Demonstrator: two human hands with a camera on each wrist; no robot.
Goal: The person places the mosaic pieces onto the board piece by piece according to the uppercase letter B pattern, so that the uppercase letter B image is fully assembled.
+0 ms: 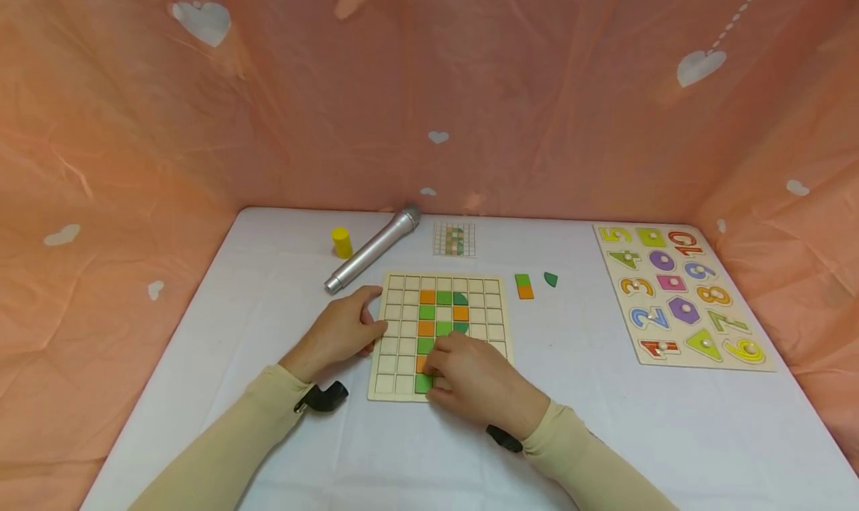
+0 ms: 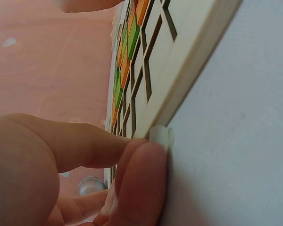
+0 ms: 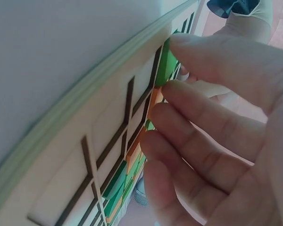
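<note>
A light wooden grid board (image 1: pixel 394 383) lies flat, with orange, light green and dark green tiles set in its middle columns. At its left edge, my left hand (image 1: pixel 342 324) grips the rim between thumb and fingers; the left wrist view shows the thumb (image 2: pixel 89 141) on the rim. My right hand (image 1: pixel 476 380) leans over the lower middle of the board. Its thumb and index fingertip pinch a light green square tile (image 3: pixel 166 68) at the lowest filled cell. An orange tile (image 3: pixel 155 98) sits right beside it, under the fingers. The right hand hides part of the grid.
A small pattern card (image 1: pixel 455 240) lies behind the board. Left of it are a silver microphone (image 1: pixel 372 250) and a yellow cylinder (image 1: pixel 341 243). Green and orange tiles (image 1: pixel 524 286) and a dark green curved piece (image 1: pixel 551 280) lie to the right. A number puzzle (image 1: pixel 678 298) is farther right.
</note>
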